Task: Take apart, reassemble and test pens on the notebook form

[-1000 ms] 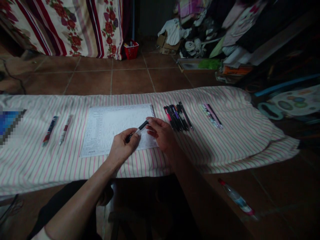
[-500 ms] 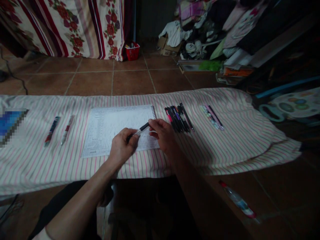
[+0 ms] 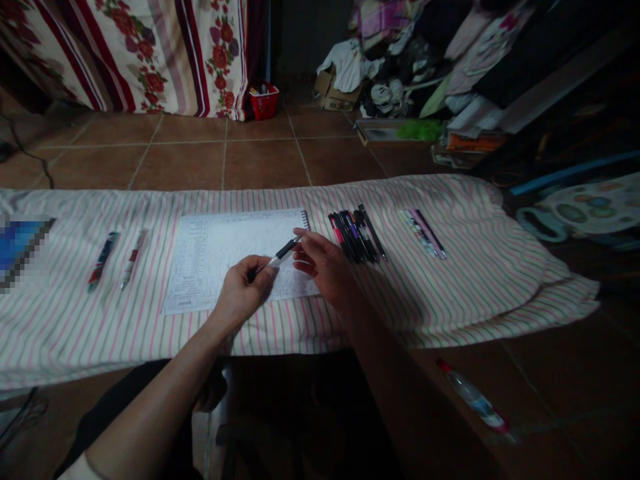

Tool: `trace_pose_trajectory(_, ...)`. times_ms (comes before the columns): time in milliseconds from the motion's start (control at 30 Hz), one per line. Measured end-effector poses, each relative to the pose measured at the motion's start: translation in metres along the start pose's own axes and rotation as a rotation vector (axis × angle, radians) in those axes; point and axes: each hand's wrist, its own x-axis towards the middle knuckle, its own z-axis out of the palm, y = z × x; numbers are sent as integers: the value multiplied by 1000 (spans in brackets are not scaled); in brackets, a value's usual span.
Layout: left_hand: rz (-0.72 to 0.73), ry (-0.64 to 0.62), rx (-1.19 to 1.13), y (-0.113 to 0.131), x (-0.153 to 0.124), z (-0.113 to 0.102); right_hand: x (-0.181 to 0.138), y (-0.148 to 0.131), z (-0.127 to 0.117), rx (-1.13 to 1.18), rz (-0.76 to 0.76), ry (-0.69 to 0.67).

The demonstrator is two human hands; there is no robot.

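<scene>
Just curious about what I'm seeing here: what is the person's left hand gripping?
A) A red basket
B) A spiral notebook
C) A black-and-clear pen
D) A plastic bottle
C: the left hand is closed around the black-and-clear pen above the spiral notebook, with the right hand's fingers close to the pen's far end.

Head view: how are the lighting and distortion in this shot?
Head view: dim overall, deep shadow along the bottom; wide-angle distortion bows the pink-striped cream cloth; writing on the white spiral notebook is too soft to read; a pixelated blue patch covers the far left.
</scene>
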Motion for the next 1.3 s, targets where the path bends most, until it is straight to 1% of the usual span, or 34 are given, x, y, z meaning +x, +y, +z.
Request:
trace_pose_trajectory(133, -45, -48, -59, -2, -1, 1, 2, 1, -1, 7, 16, 42)
trace_pose_trajectory(233, -36, -47, -68, -4, 0, 2, 3, 0, 0, -2, 29, 70)
trace_pose_trajectory(467, 26, -31, 14, -8, 0, 0, 6, 3, 3, -44, -62, 116)
trace_pose_trajectory(600, 40, -17, 33, -11, -1, 0, 6, 7, 3, -71, -99, 118)
trace_pose_trajectory(700, 31, -51, 17, -8, -1, 1, 3, 7, 3, -45, -82, 77)
trace_pose_trajectory(833, -31, -63, -59, -2, -1, 2, -2, 4, 5, 18, -16, 10)
trace_pose_trajectory(967, -49, -74, -90, 0, 0, 2, -2, 2, 6, 46, 23, 34)
trace_pose_trajectory(1067, -56, -85, -100, -1, 1, 2, 0, 3, 4, 42, 23, 62)
trace_pose_trajectory(1300, 15, -24, 19, -8, 0, 1, 6, 6, 4, 55, -13, 111)
